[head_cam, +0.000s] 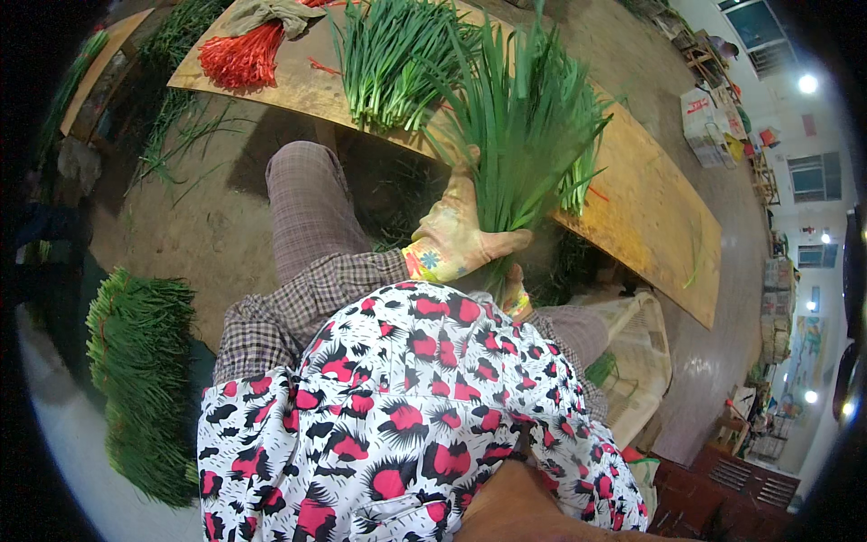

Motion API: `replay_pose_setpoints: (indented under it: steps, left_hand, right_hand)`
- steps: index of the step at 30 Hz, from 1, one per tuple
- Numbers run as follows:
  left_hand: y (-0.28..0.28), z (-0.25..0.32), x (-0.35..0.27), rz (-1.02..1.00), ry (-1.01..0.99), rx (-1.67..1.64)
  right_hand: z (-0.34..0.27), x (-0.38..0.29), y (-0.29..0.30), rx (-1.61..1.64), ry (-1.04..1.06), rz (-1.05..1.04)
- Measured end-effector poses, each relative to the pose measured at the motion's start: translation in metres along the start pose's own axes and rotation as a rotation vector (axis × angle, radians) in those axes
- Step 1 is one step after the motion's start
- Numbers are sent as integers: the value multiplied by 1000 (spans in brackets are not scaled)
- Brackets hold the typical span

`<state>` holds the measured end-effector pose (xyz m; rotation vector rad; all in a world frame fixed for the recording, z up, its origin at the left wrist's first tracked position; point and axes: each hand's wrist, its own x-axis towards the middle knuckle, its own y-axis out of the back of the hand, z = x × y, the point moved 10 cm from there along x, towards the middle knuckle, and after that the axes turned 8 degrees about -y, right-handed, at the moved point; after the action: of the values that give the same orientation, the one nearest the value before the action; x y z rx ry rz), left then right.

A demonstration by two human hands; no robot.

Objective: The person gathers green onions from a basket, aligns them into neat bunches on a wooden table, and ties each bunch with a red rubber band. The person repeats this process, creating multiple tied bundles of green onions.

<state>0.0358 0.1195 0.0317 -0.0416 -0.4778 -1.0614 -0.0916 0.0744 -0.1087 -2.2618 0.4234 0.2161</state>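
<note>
In a stained glove with a patterned cuff, my left hand (454,223) grips a bunch of long flat green leaves (504,156), which look like garlic chives, held upright above my lap. Lower down, my right hand (516,291), gloved too, is mostly hidden behind the bunch and my patterned smock; its grip does not show. Another pile of green stalks (393,74) lies on the wooden board (657,210), with more stalks (576,183) behind the held bunch. Red ties (240,57) lie at the board's upper left, beside a beige cloth (271,13).
A large stack of green bundles (142,386) stands at my left. A pale woven basket (640,366) with some greens is at my right. Loose leaves (183,146) litter the floor. Boxes (708,125) and a person (725,47) are in the far background.
</note>
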Motion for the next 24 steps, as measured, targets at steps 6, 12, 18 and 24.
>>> replay_pose_setpoints:
  steps: [6,12,18,24]
  left_hand:
    - [27,-23,-14,109,152,-169]
    - [54,38,-1,162,-347,-91]
    - [7,99,-14,-78,-720,512]
    - [-1,92,-10,-163,-681,460]
  right_hand:
    - [5,0,3,7,-24,-5]
    - [7,2,-1,26,-34,-7]
    - [8,0,-5,43,-27,2]
    - [8,-3,-6,60,-23,-1]
